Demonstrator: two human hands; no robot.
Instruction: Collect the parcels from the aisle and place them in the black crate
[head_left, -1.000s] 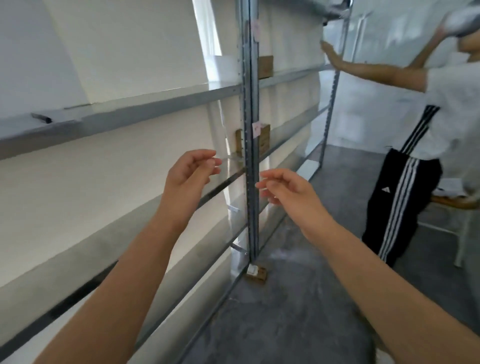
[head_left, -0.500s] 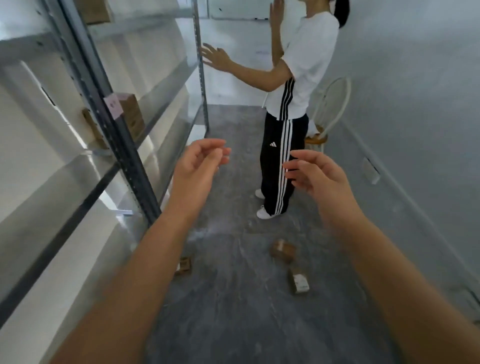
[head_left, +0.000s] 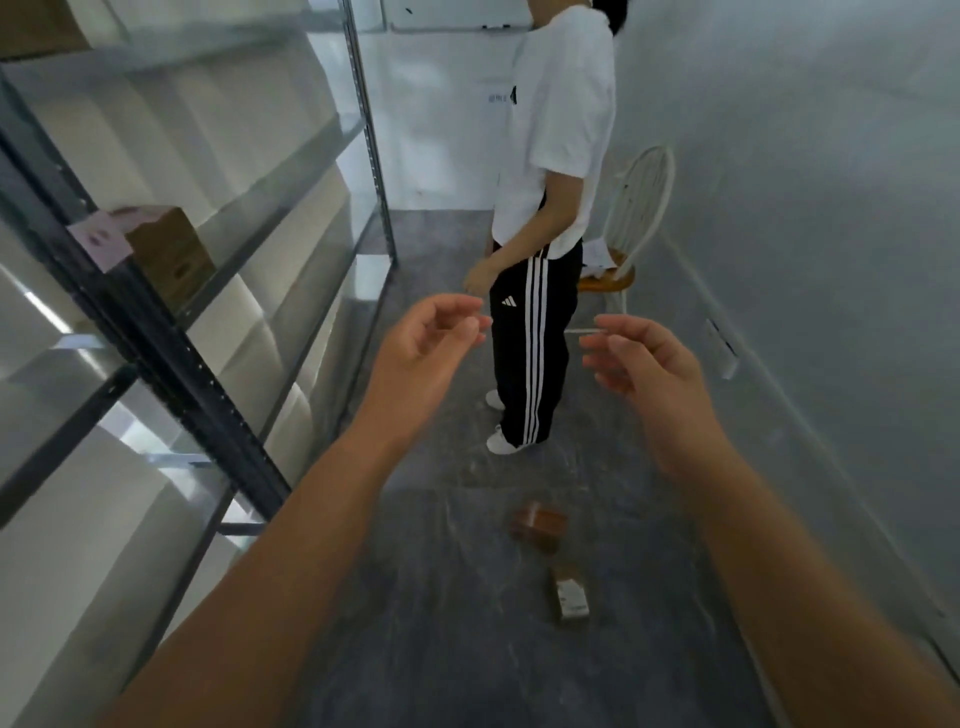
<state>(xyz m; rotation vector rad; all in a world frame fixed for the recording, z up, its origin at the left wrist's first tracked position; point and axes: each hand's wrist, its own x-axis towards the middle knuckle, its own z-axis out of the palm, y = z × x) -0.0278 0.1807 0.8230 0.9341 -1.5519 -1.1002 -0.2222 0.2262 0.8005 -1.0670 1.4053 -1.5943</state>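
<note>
Approach step, I judge: left grip (head_left: 426, 348) and right grip (head_left: 644, 358) released, empty; next, stoop for 2 floor parcels (head_left: 537, 525) right of the rack (head_left: 171, 353).

We count 2 parcels down on the floor (head_left: 441, 649): a brown parcel (head_left: 537, 526) and a labelled parcel (head_left: 570, 597). Up on 1 rack (head_left: 171, 364) we spot 2 more boxes, a shelf box (head_left: 171, 254) and a top box (head_left: 36, 26). Add 1 chair (head_left: 641, 208), 1 bystander (head_left: 556, 156), and our 2 hands, left hand (head_left: 421, 348) and right hand (head_left: 644, 358).
</note>
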